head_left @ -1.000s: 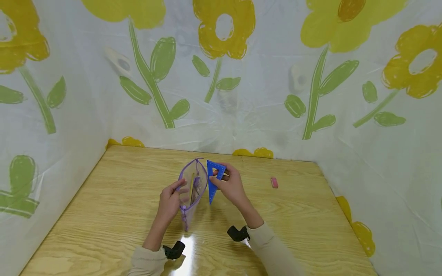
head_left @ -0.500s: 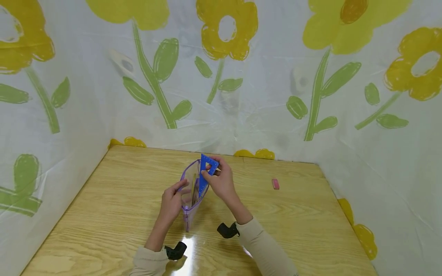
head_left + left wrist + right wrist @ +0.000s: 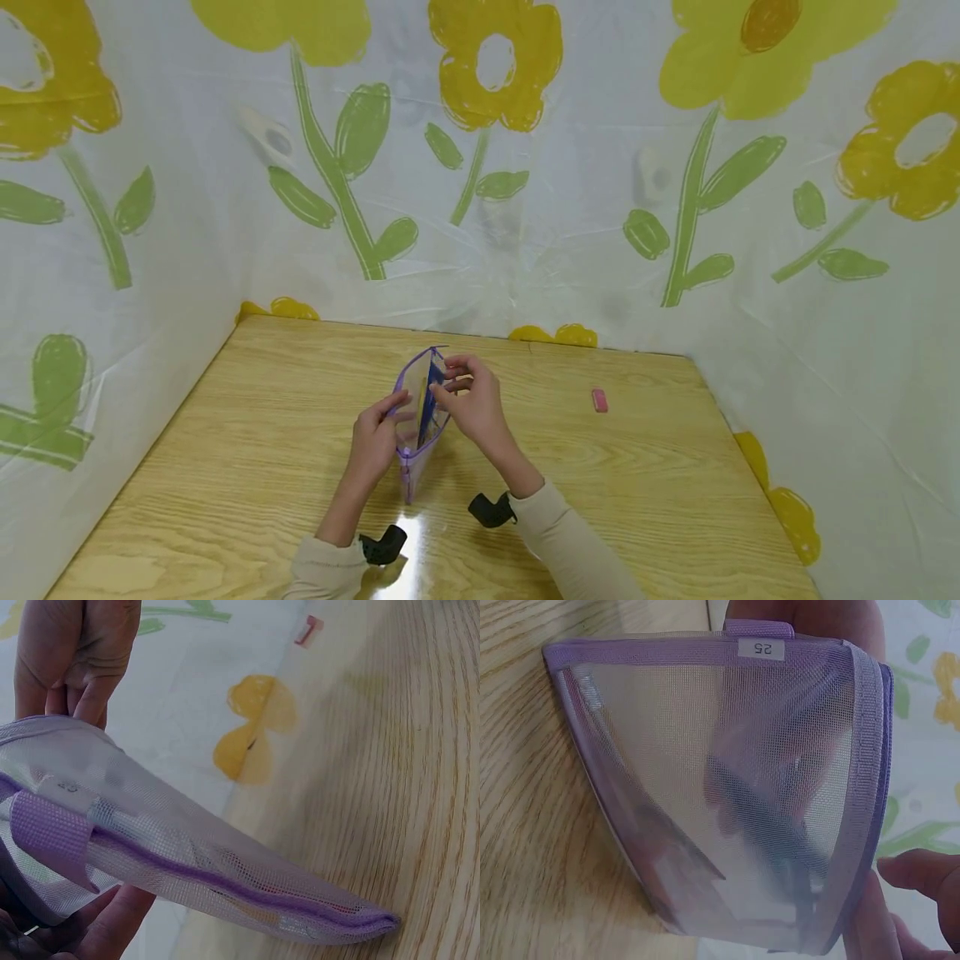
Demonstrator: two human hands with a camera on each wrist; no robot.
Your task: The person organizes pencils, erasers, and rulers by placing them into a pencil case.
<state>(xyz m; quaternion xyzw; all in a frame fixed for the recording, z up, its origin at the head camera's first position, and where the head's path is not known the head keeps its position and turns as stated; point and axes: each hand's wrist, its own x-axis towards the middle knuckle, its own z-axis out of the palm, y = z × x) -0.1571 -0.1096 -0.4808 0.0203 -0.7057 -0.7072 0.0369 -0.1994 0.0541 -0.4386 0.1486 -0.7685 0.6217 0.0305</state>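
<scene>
A purple-edged mesh pouch (image 3: 412, 467) stands upright with its mouth open towards me. My left hand (image 3: 372, 442) holds its left side, thumb near the rim; in the right wrist view this hand shows blurred through the mesh. Inside the pouch are a blue set square (image 3: 428, 408), standing on edge, and a yellow pencil (image 3: 422, 396). My right hand (image 3: 474, 407) is at the right rim with thumb and fingers apart, thumb beside the set square. The right wrist view has its fingers (image 3: 874, 922) against the pouch's edge.
A pink eraser (image 3: 600, 400) lies on the wooden table (image 3: 645, 483), right of the pouch. A flower-printed white sheet (image 3: 570, 250) surrounds the table at the back and both sides. Black wrist cameras (image 3: 384, 544) sit on both wrists.
The set square has moved left from my right hand's grip beside the pouch, down into its mouth. My right hand has followed left and its fingers have loosened. The left hand keeps its hold.
</scene>
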